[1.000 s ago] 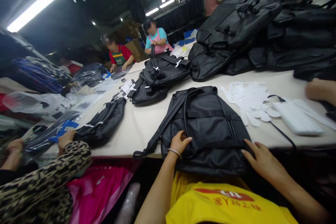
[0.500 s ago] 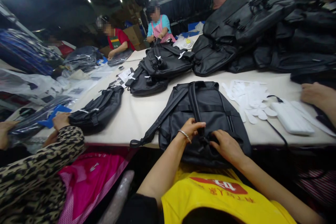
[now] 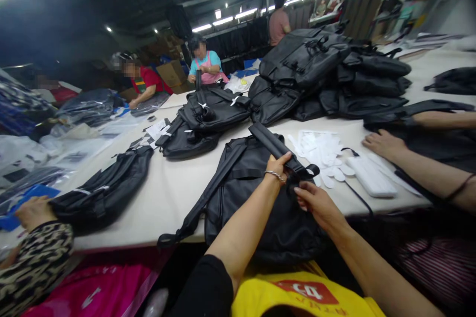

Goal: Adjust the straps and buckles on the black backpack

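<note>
Strap point(image 3: 268, 138) and bag point(image 3: 284, 233) lie straight in front of you, the bag flat on the near edge of the table point(image 3: 178, 198), with the strap lifted off its right half. Your left hand point(image 3: 278, 167) is the nearer one: you have it closed round the strap, toward the strap's near end. Your right hand point(image 3: 316, 200) sits just to the right and near side of that grip, thumb and fingertips drawn together beside a dark piece under the strap; whether you are pinching it, I cannot tell.

What matters is the slant. The strap's long axis runs from far left to near right, across the bag's own far-to-near length, so its loop end point(image 3: 313, 171) juts right, just beyond your right fingers. Your left forearm crosses over the bag to get there, while your right arm comes in clear from the near right. The other strap point(image 3: 211, 193) trails near left, out of both hands. White pieces point(image 3: 316, 148) lie just past the loop end.
</note>
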The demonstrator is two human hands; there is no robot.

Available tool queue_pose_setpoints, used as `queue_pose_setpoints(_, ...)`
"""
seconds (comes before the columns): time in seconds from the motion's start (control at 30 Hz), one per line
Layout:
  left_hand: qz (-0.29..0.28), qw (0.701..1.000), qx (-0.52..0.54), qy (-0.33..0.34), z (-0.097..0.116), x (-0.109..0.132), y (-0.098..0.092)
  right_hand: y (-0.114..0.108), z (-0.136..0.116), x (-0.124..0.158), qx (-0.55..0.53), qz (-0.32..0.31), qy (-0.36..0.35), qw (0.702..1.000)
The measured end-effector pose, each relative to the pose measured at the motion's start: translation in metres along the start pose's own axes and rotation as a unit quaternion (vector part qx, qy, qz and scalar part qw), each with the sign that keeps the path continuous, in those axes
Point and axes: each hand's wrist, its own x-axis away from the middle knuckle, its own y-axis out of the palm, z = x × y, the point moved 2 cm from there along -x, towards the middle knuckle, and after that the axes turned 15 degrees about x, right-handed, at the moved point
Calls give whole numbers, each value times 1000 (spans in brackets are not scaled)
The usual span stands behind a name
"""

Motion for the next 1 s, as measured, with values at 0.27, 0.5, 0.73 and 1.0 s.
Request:
queue_pose_setpoints(0.27,52,994,52,-76,-40,-1,-36,-39,13,-4,-212,-99,108,966)
queue_pose_setpoints(0.5,-148,965,-97,-194,-32,50,-13,-28,11,-13,-196,-84,90,973)
queue_pose_setpoints(0.73,-122,954,-195,-192,-26,51,-3,-24,14,-5,-101,-3,116,988)
queue_pose_setpoints(1.0,-160,967,-128,-153,-27,63,3,-10,-2,11,-69,-15,45,996)
